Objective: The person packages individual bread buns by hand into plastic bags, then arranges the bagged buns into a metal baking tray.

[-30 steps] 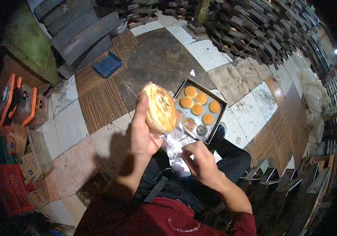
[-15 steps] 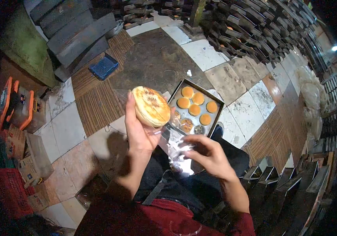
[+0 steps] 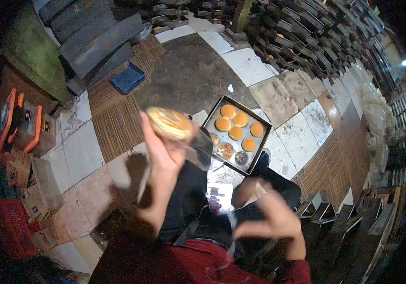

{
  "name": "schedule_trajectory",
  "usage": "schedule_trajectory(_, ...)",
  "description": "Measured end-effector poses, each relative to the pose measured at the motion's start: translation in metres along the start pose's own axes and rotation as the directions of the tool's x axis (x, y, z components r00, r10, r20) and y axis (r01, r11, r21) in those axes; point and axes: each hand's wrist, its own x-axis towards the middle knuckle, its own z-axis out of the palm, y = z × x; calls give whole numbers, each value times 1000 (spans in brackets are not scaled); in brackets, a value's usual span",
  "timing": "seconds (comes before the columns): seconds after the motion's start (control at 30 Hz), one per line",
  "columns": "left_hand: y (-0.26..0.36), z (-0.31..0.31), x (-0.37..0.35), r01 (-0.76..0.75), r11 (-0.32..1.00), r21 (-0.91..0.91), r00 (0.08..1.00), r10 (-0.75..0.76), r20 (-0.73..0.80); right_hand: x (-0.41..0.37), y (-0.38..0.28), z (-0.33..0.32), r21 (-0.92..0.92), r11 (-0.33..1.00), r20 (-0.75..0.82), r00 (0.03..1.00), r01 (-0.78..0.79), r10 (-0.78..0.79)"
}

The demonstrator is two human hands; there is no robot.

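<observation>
At the far left, about nine o'clock, an orange-and-black plastic case stands on the tiled floor. Brown cardboard boxes and a red plastic crate lie below it toward eight o'clock. A small blue plastic basket lies at eleven o'clock on a brown ribbed mat.

Just left of centre the left hand is raised, its fingers closed under a round golden-brown flat bun. The bun sits tilted at the fingertips, up off the floor and apart from the tray. A sheet of clear plastic film hangs at the bun's four o'clock.

At the bun's three o'clock a dark rectangular metal baking tray rests on the floor, holding small round orange buns. At five o'clock the right hand is over the lap in dark trousers, badly blurred. Its fingers look loosely spread, and whether they grip anything cannot be told. Stacks of dark metal trays fill one to two o'clock.
</observation>
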Motion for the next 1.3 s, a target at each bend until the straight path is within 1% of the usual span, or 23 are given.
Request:
schedule_trajectory(0.07,-30,-3,-35,316,946,-68,943,-307,126,15,36,3,10,998,-575,816,-58,53)
schedule_trajectory(0.1,-52,-21,-75,574,769,283,736,-635,233,26,56,11,145,987,-684,728,67,51)
schedule_trajectory(0.13,-73,-39,-116,555,498,667,409,-861,303,31,65,20,529,840,-666,671,118,325)
schedule_trajectory(0.17,-63,-30,-119,561,499,661,411,-860,300,31,70,29,817,546,-527,628,187,573)
schedule_trajectory(0.23,-35,-10,-119,384,660,646,196,-742,642,31,95,58,913,388,-346,746,127,569)
schedule_trajectory(0.33,11,0,-111,155,879,450,-253,-405,879,52,91,118,877,465,-155,849,-117,506)
schedule_trajectory(0.37,20,-23,-104,150,880,450,-238,-410,880,54,106,158,769,631,-283,830,-104,481)
schedule_trajectory(0.4,25,-60,-93,104,876,470,308,-478,823,49,107,177,717,682,-322,798,-145,509)
schedule_trajectory(0.43,27,-54,-92,-252,738,626,774,-235,588,48,107,186,661,727,-368,764,-186,530)
schedule_trajectory(0.47,29,-48,-91,-180,426,886,984,87,158,51,101,180,765,624,-339,726,-157,599)
schedule_trajectory(0.5,7,-78,-73,-327,252,911,880,432,197,52,94,174,853,507,-298,684,-122,666)
schedule_trajectory(0.57,-17,-140,-54,-171,83,982,907,402,124,64,102,165,852,505,-344,580,-137,738)
schedule_trajectory(0.63,-13,-125,-46,50,27,998,999,-8,-50,77,121,156,772,573,-327,600,-276,730)
schedule_trajectory(0.7,-24,-131,-36,103,167,981,995,-35,-98,86,125,149,817,534,-280,661,-217,696)
schedule_trajectory(0.77,-29,-115,-40,-129,387,913,957,291,12,86,98,128,687,703,-440,667,-181,601)
schedule_trajectory(0.83,-26,-122,-41,-123,273,954,931,364,16,79,92,122,691,695,-424,666,-199,613)
schedule_trajectory(0.9,-23,-135,-38,209,325,922,978,-74,-196,72,92,128,698,684,-407,670,-210,621)
schedule_trajectory(0.97,-14,-97,-51,228,311,923,974,-65,-218,67,102,139,580,766,-477,646,-278,596)
schedule_trajectory(1.03,-17,-90,-70,-117,666,737,970,235,-58,54,63,118,611,757,-515,609,-232,603)
schedule_trajectory(1.1,2,-104,-70,-624,380,683,778,217,590,39,37,109,615,785,-609,583,-82,538)
schedule_trajectory(1.2,-8,-92,-69,-673,411,615,729,226,646,46,42,126,537,841,-706,510,-66,491)
schedule_trajectory(1.27,-19,-116,-62,-332,804,493,918,155,365,44,67,138,777,622,-505,495,-97,708)
schedule_trajectory(1.3,-24,-115,-69,-568,570,594,820,333,465,38,68,140,760,628,-531,399,-167,748)
